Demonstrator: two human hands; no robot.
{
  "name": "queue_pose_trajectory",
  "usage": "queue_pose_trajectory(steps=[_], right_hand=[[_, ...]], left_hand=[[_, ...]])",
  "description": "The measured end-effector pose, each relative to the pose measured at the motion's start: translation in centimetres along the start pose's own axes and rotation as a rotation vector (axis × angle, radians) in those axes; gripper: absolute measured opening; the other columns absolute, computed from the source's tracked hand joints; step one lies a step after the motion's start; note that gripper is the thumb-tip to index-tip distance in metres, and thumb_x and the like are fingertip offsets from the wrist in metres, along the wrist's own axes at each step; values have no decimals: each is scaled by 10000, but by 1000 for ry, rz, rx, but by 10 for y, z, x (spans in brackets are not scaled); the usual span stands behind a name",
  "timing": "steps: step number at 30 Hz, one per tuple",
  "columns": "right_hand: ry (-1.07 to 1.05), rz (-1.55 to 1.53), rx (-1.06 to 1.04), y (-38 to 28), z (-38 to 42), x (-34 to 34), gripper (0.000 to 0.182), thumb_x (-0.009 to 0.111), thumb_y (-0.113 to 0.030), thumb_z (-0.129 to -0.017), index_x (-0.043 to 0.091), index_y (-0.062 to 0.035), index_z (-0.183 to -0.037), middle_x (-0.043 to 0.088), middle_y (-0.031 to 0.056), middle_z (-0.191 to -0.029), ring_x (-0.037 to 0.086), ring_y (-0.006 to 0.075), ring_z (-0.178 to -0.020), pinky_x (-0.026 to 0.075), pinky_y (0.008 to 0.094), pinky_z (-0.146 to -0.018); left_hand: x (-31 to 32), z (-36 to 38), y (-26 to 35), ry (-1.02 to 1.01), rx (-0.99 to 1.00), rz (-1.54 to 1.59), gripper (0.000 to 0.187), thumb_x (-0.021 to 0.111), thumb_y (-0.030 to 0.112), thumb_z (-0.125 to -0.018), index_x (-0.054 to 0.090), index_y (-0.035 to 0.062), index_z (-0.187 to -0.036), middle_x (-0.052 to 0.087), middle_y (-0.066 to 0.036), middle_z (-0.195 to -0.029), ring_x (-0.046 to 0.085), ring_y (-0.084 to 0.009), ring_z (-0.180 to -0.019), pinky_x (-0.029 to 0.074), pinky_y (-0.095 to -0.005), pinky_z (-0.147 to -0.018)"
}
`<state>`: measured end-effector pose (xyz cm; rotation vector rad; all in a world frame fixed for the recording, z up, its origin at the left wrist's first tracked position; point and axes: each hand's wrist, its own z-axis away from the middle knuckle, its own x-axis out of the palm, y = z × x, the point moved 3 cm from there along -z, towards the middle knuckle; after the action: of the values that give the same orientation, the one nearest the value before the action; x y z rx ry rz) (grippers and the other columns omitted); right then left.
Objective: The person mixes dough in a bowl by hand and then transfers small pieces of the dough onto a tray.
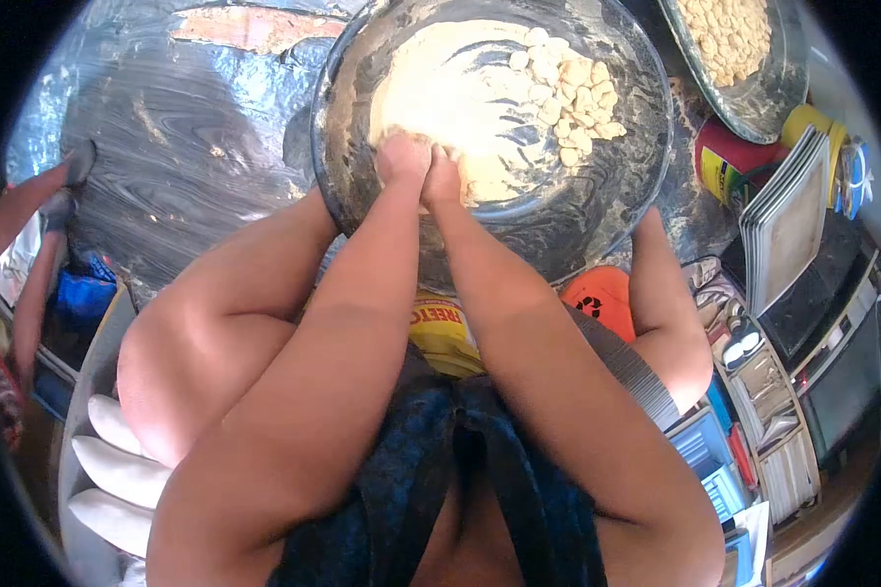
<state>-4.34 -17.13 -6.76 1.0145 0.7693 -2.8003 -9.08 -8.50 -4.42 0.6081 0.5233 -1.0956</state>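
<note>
Grip, left hand (401, 158) and right hand (442, 181), closure indiscernible, left of basin (609, 207) centre; pale lumps (575, 74) right of basin centre, right hand nearer

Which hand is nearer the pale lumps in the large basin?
Right. The right hand is left of the pale lumps; the left hand is farther left, beside the right.
</note>
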Motion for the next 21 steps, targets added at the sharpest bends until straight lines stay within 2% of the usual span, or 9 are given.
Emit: queue_pose_trajectory(steps=[3, 4, 5, 9, 13, 15, 17, 19, 21], right_hand=[[-208, -754, 378, -7, 12, -20, 570, 619, -70, -728, 388, -59, -1248, 519, 125, -1061, 528, 182, -863, 449, 283, -750], [-164, -1050, 231, 4, 3, -12, 569, 644, -93, -730, 394, -36, -1238, 546, 78, -933, 521, 144, -803, 446, 229, -668], [-157, -1046, 236, 23, -4, -7, 569, 644, -93, -730, 394, -36, -1238, 546, 78, -933, 521, 144, -803, 446, 229, -668], [-359, -1023, 288, 0, 2, -70, 486, 595, -29, -728, 436, -27, -1188, 564, 92, -956, 545, 164, -826, 461, 263, -674], [-601, -996, 171, 10, 1, -110, 402, 579, -9, -708, 507, -42, -1102, 583, 95, -931, 556, 159, -808, 470, 294, -672], [-688, -917, 112, 19, 0, -118, 375, 577, -7, -701, 530, -46, -1071, 589, 95, -911, 558, 155, -797, 473, 301, -665], [-476, -182, -125, 29, -5, -124, 337, 592, -38, -722, 530, -27, -1053, 592, 106, -866, 566, 148, -771, 477, 299, -644], [-622, -189, 56, 38, -2, -123, 336, 614, -75, -726, 534, -20, -1047, 595, 122, -859, 570, 160, -763, 480, 312, -638], [-767, -194, 250, 48, 12, -114, 341, 636, -112, -729, 539, -14, -1041, 597, 139, -853, 575, 172, -754, 483, 326, -633]], left_hand=[[21, -23, -19, -285, 64, -93, 513, 520, 372, -791, 468, 84, -1212, 556, -178, -1102, 544, -310, -989, 408, -405, -885], [28, -21, -20, -556, -34, 168, 492, 506, 390, -811, 480, 86, -1197, 571, -153, -1067, 559, -290, -945, 425, -406, -859], [38, -14, -20, -826, -137, 435, 476, 491, 408, -831, 493, 87, -1182, 586, -129, -1032, 575, -269, -900, 442, -408, -833], [67, -9, -26, -1099, -141, 1075, 360, 572, 335, -830, 536, 65, -1065, 590, -79, -939, 577, -191, -747, 496, -349, -605], [9, 3, 14, -1183, -92, 552, 318, 612, 207, -789, 535, 43, -1050, 590, -84, -921, 570, -173, -731, 480, -313, -557], [-1, -5, 33, -1145, 215, 236, 291, 589, 115, -736, 549, 26, -1010, 598, -98, -865, 558, -180, -659, 462, -301, -529], [-7, -9, 44, -1002, 276, 149, 303, 583, 110, -715, 554, 16, -1002, 601, -108, -843, 561, -189, -643, 458, -312, -533], [-14, -18, 53, -709, 391, -26, 329, 571, 99, -673, 566, -3, -986, 607, -130, -798, 565, -208, -612, 451, -334, -543], [-8, -24, 52, -749, 415, -51, 396, 591, 159, -670, 570, -14, -1025, 619, -166, -823, 588, -233, -659, 464, -366, -589]])
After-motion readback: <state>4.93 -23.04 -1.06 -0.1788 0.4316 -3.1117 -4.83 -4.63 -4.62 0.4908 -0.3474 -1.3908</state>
